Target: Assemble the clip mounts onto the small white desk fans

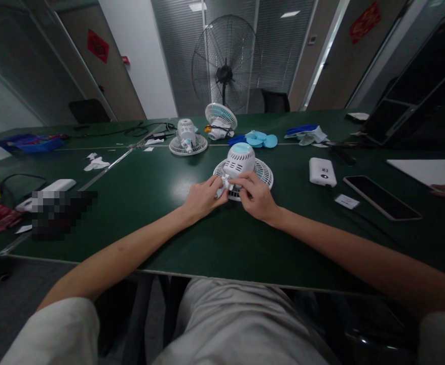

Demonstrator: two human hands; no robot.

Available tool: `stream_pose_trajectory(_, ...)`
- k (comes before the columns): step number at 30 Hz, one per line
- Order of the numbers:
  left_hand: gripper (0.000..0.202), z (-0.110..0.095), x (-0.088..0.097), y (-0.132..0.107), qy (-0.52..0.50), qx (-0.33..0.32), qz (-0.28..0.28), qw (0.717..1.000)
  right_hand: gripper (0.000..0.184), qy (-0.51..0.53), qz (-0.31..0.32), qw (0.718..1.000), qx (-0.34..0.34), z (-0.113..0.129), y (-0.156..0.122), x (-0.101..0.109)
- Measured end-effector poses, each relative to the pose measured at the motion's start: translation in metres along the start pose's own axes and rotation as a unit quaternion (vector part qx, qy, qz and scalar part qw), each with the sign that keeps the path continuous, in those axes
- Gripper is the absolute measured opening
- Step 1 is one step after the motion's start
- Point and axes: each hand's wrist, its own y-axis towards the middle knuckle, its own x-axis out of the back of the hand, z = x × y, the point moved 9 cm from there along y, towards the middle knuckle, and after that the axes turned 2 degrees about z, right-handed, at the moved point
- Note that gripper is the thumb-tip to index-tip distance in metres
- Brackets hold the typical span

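Observation:
A small white fan with a pale blue motor cap [241, 161] lies grille-down on the green table [154, 187], just ahead of me. My left hand [203, 196] pinches a small white part at the fan's near side. My right hand [256, 195] is closed on the same spot from the right, fingers curled over the fan's base piece. What exactly sits between the fingertips is too small to make out.
Two more small fans [188, 138] [221, 120] stand further back, with blue fan blades [259, 138] beside them. A white power bank [322, 171] and a dark phone [381, 196] lie at right. A large floor fan [224, 63] stands behind the table. Cables and papers lie at left.

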Motion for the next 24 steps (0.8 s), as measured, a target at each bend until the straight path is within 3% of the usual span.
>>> stream_pose_trajectory(6,0.023,-0.0021,0.0007,-0.0011,-0.010,-0.011,-0.002,1.000,0.037,0.002,-0.010,1.000,-0.009,-0.0074,0.0000,-0.0017)
stream_pose_trajectory(12,0.022,-0.0006,-0.0004,-0.0009,0.004,-0.004,-0.003,1.000,0.047,-0.006,0.011,1.000,0.004,-0.0032,-0.0013,-0.0041)
stream_pose_trajectory(19,0.028,-0.0019,0.0028,0.0000,-0.022,-0.015,-0.001,1.000,0.043,0.002,0.020,1.000,-0.015,-0.0081,0.0000,-0.0011)
stream_pose_trajectory(24,0.023,-0.0015,0.0018,0.0011,-0.007,-0.017,-0.003,1.000,0.057,0.018,0.047,0.999,-0.017,-0.0077,-0.0028,-0.0005)
